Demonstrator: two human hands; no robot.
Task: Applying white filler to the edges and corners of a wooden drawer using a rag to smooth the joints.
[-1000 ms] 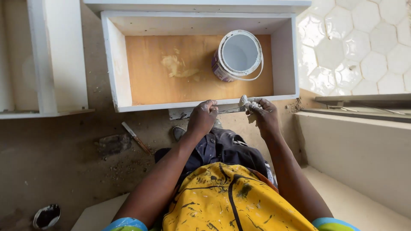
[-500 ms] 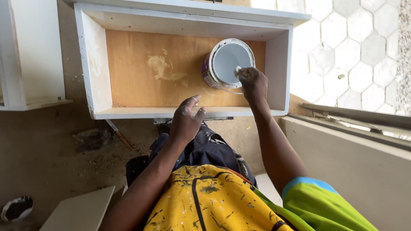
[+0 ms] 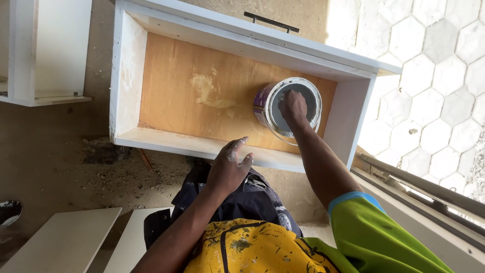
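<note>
- Bare, gritty concrete floor [image 3: 60,151] fills the left of the view, and white hexagonal tiles [image 3: 444,76] in bright light lie to the far right.
- On the floor lies a white drawer [image 3: 126,76] with its open side up, showing a plywood bottom smeared with a pale patch of filler [image 3: 207,91]; a black handle [image 3: 270,21] sits on its far face.
- Inside the drawer, at its right end, stands an open paint can [image 3: 290,106] with a purple label.
- Right hand [image 3: 294,106] reaches down into the mouth of the can, fingers curled inward; whether it grips anything inside cannot be told.
- Left hand [image 3: 230,169] hovers just over the near rim of the drawer, fingers loosely spread and dusted white, holding nothing.
- Near the bottom edge is a yellow, paint-spattered garment [image 3: 252,250], and the right arm wears a green sleeve [image 3: 384,237].
- White boards [image 3: 65,245] lie on the floor at near left, with another white cabinet piece [image 3: 50,50] at far left.
- Part of a dark dish [image 3: 7,212] shows at the left edge.
</note>
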